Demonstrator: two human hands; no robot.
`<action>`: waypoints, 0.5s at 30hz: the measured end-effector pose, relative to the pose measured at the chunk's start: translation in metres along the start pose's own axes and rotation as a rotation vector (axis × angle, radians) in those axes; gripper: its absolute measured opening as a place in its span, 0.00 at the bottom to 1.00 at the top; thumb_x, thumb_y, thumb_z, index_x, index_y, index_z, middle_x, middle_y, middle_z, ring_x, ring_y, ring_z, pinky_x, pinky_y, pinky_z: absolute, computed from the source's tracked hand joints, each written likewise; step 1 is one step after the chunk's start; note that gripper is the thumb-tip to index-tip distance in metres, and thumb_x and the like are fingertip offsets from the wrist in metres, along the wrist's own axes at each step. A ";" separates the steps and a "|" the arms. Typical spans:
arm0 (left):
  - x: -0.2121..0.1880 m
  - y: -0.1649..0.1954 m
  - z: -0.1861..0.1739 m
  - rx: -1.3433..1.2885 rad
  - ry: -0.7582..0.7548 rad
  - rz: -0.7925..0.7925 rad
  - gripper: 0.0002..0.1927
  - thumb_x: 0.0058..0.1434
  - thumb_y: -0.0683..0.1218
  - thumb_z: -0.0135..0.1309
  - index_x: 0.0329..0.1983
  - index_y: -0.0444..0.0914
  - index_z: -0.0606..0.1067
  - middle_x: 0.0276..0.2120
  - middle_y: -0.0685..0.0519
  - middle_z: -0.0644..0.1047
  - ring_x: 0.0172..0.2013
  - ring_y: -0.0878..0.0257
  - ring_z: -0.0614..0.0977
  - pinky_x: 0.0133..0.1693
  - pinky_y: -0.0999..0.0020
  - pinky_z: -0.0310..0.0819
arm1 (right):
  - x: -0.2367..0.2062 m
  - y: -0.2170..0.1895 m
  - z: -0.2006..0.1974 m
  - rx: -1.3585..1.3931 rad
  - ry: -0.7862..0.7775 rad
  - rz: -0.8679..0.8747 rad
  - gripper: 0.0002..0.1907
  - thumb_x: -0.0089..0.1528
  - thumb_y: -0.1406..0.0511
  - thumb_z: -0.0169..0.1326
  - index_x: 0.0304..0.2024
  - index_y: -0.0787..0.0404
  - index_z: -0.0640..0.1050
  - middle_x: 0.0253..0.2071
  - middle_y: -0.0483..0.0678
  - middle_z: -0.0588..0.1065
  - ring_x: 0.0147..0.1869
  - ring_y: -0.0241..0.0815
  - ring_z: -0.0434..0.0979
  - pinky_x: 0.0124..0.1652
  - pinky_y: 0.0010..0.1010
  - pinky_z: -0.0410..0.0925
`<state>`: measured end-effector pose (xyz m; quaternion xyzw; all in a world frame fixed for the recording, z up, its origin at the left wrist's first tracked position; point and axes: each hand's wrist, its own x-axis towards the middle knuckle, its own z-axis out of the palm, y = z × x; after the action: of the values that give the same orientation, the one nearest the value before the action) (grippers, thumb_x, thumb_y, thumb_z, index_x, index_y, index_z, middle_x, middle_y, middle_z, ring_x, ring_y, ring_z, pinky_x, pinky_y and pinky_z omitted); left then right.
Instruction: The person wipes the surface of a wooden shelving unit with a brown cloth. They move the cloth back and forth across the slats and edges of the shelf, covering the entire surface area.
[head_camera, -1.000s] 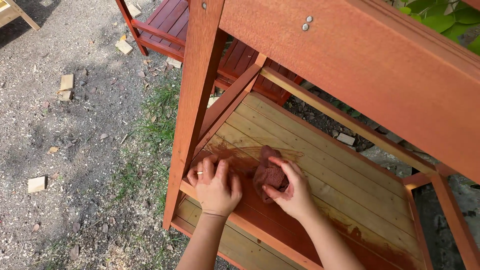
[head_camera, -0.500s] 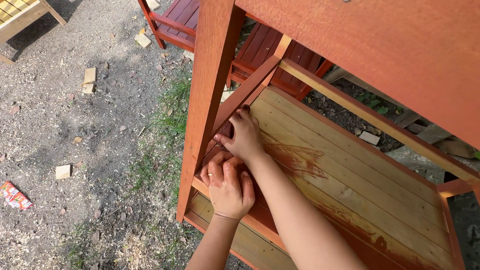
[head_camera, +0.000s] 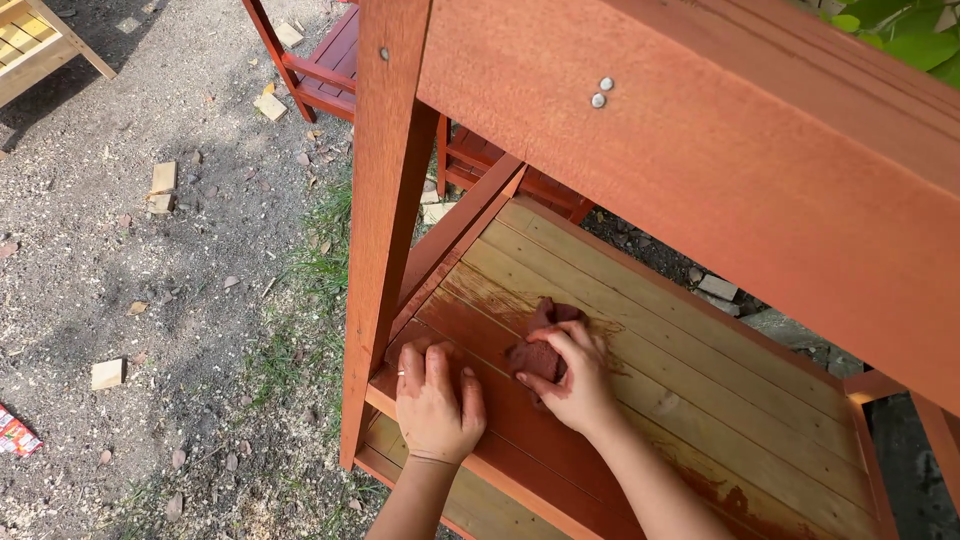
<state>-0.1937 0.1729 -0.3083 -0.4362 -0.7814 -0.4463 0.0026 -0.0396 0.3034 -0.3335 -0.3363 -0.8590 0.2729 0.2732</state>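
1. Your right hand is curled around a crumpled, reddish-brown staining rag, pressing it flat on the slatted wooden lower shelf of the tall red-brown wooden stand, a little in from the shelf's near-left corner.
2. Your left hand grips nothing: palm down, fingers spread, braced on the stained front edge just beside the upright leg post.
3. Risk one, as I judge it: that left palm sits on boards that look freshly coloured. If they're wet, you'll lift stain onto your skin and leave a print.
4. Risk two: the colour ends in a ragged, streaky edge across the pale slats. Let it dry there and a lap mark could show.
5. Risk three: the grooves between slats may pool stain or stay bare if the rag only skims the tops.
6. Textures: the shelf is planed boards with visible grain, honey-yellow where bare, deep rust where coated. The rag is soft, bunched and soaked dark.
7. Around you: gritty ground strewn with sawdust, and small pale wood offcuts.
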 end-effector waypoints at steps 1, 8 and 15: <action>-0.002 -0.001 0.001 -0.007 0.007 0.006 0.14 0.55 0.41 0.54 0.45 0.38 0.71 0.46 0.42 0.71 0.46 0.42 0.75 0.46 0.50 0.70 | 0.015 -0.007 0.017 0.001 -0.006 -0.005 0.27 0.45 0.62 0.74 0.46 0.52 0.80 0.48 0.46 0.76 0.50 0.52 0.74 0.51 0.43 0.64; -0.006 -0.008 0.007 0.044 0.065 0.067 0.15 0.55 0.40 0.53 0.45 0.33 0.69 0.47 0.41 0.72 0.52 0.38 0.69 0.53 0.44 0.64 | 0.116 -0.041 0.108 -0.012 -0.014 -0.004 0.30 0.46 0.58 0.76 0.49 0.54 0.78 0.54 0.50 0.72 0.55 0.61 0.66 0.52 0.50 0.64; -0.006 -0.009 0.007 0.002 0.084 0.063 0.15 0.56 0.40 0.52 0.46 0.33 0.68 0.46 0.42 0.72 0.53 0.39 0.69 0.54 0.45 0.64 | 0.101 -0.038 0.104 -0.017 -0.149 -0.006 0.36 0.41 0.57 0.76 0.52 0.49 0.79 0.54 0.46 0.73 0.55 0.57 0.68 0.54 0.47 0.66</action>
<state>-0.1938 0.1716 -0.3210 -0.4415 -0.7669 -0.4630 0.0499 -0.1872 0.3237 -0.3525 -0.3144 -0.8802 0.2893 0.2065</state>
